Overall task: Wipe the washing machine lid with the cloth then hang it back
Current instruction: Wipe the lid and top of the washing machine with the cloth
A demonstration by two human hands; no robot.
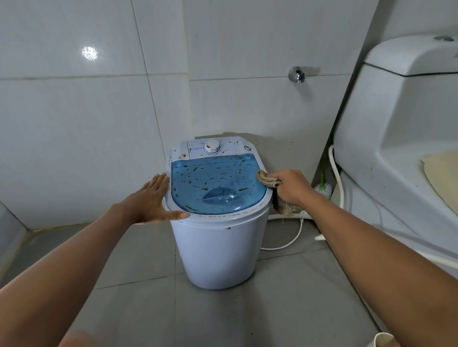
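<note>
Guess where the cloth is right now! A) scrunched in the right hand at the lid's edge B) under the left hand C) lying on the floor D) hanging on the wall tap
A: the right hand grips the bunched cloth against the right edge of the blue lid, while the left hand rests flat on the machine's rim.

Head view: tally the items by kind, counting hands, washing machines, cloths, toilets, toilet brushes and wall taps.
Hands: 2, the left hand and the right hand
Washing machines: 1, the washing machine
Cloths: 1, the cloth
Toilets: 1, the toilet
Toilet brushes: 1, the toilet brush
Wall taps: 1, the wall tap
Total: 7
</note>
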